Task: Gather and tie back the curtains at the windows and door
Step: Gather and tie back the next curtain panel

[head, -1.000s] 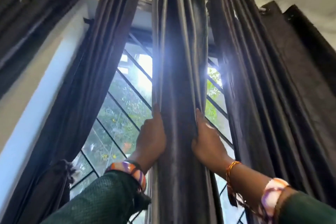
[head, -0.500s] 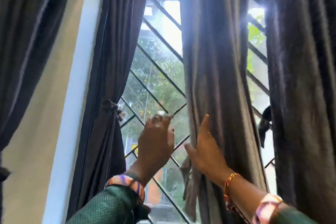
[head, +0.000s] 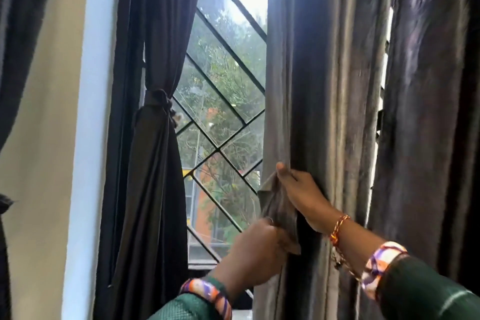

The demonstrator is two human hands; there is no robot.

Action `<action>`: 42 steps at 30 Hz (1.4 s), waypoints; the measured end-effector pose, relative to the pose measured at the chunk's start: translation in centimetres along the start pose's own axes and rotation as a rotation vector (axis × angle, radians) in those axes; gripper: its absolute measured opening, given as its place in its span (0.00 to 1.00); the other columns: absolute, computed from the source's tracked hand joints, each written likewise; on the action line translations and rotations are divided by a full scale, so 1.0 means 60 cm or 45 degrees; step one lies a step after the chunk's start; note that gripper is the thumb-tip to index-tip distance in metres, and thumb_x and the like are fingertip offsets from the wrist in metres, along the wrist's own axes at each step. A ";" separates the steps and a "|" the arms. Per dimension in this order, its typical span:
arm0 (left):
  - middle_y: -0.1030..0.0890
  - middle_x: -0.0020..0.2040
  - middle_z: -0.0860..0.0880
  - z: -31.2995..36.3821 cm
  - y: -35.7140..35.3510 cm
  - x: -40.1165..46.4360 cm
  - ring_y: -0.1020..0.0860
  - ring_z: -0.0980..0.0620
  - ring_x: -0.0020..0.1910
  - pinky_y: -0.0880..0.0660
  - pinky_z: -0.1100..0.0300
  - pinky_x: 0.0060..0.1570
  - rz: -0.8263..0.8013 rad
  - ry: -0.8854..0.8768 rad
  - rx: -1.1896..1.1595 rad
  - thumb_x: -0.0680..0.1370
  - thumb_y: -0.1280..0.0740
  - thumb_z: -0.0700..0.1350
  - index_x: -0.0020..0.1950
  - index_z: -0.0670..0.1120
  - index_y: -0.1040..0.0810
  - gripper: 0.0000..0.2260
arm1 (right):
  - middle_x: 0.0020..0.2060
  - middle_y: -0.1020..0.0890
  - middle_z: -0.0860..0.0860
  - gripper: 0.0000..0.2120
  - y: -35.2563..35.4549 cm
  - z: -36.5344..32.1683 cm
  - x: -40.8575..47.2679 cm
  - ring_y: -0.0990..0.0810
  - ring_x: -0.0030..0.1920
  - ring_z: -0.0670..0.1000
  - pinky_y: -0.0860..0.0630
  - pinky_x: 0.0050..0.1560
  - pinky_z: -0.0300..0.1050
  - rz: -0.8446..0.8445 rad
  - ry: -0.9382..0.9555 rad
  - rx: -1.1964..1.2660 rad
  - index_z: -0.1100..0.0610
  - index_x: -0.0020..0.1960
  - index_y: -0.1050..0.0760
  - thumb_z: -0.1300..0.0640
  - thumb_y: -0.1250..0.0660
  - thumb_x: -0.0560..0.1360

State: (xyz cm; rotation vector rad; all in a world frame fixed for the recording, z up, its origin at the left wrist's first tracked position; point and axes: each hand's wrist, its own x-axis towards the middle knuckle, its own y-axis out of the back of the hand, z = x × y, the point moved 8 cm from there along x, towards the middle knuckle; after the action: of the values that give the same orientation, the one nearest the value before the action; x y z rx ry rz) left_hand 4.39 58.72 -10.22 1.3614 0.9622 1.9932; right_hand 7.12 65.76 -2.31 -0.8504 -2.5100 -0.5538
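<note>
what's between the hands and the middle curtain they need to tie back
Nothing visible. The right hand already grips the edge fold of the middle curtain, and the left hand holds the loose strip of fabric hanging beside it.

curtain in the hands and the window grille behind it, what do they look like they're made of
Middle curtain: woven fabric, grey with a soft satin-like sheen; it hangs in limp folds that catch the light, perhaps polyester. Both the left hand and right hand grip it. Window grille: thin dark diagonal bars, probably painted metal.
</note>
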 end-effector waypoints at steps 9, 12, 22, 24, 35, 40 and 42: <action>0.22 0.48 0.46 -0.074 0.031 -0.096 0.22 0.43 0.48 0.26 0.51 0.44 0.359 0.229 -0.108 0.68 0.43 0.57 0.43 0.45 0.21 0.18 | 0.36 0.19 0.48 0.17 -0.051 0.010 -0.028 0.22 0.35 0.43 0.24 0.33 0.30 -0.048 -0.128 0.274 0.54 0.44 0.23 0.48 0.46 0.80; 0.24 0.54 0.47 -0.068 0.047 -0.108 0.22 0.44 0.51 0.24 0.50 0.48 0.360 0.112 -0.262 0.70 0.45 0.66 0.47 0.48 0.22 0.25 | 0.29 0.21 0.48 0.15 -0.077 0.016 -0.043 0.23 0.26 0.43 0.26 0.26 0.33 -0.120 -0.208 0.315 0.53 0.41 0.25 0.50 0.45 0.81; 0.25 0.62 0.50 -0.102 0.088 -0.144 0.25 0.63 0.58 0.30 0.68 0.58 0.623 0.160 -0.777 0.72 0.35 0.60 0.66 0.52 0.28 0.25 | 0.31 0.18 0.51 0.10 -0.160 0.041 -0.110 0.22 0.32 0.47 0.27 0.31 0.37 -0.338 -0.125 0.021 0.60 0.47 0.20 0.70 0.39 0.75; 0.25 0.62 0.52 -0.107 0.083 -0.150 0.25 0.68 0.56 0.30 0.74 0.53 0.597 0.225 -0.885 0.73 0.35 0.57 0.66 0.53 0.29 0.23 | 0.35 0.20 0.56 0.08 -0.157 0.043 -0.116 0.25 0.35 0.51 0.30 0.31 0.39 -0.259 -0.124 0.011 0.63 0.50 0.20 0.66 0.38 0.76; 0.34 0.69 0.52 -0.053 0.050 -0.139 0.36 0.52 0.69 0.42 0.56 0.65 0.161 0.696 -1.778 0.77 0.60 0.65 0.69 0.56 0.33 0.28 | 0.44 0.17 0.56 0.10 -0.105 0.042 -0.109 0.19 0.44 0.50 0.23 0.47 0.41 0.035 -0.092 -0.217 0.62 0.55 0.21 0.63 0.34 0.75; 0.23 0.61 0.48 -0.054 0.032 -0.099 0.24 0.57 0.53 0.30 0.70 0.42 0.268 0.723 -1.575 0.81 0.45 0.47 0.64 0.41 0.25 0.16 | 0.37 0.17 0.54 0.06 -0.057 0.051 -0.113 0.21 0.39 0.48 0.29 0.38 0.38 0.177 -0.118 -0.326 0.59 0.46 0.17 0.62 0.33 0.72; 0.22 0.59 0.43 -0.063 0.035 -0.083 0.25 0.49 0.56 0.27 0.66 0.48 0.396 0.768 -1.510 0.81 0.44 0.47 0.61 0.40 0.24 0.16 | 0.39 0.17 0.53 0.05 -0.040 0.055 -0.115 0.21 0.40 0.48 0.28 0.40 0.39 0.214 -0.133 -0.327 0.58 0.45 0.17 0.61 0.30 0.71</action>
State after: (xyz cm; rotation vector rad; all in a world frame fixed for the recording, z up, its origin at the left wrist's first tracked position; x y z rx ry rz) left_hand 2.52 52.73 -12.21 0.2411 -0.3382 2.5422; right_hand 9.69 62.39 -9.11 -1.2015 -2.4617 -0.8044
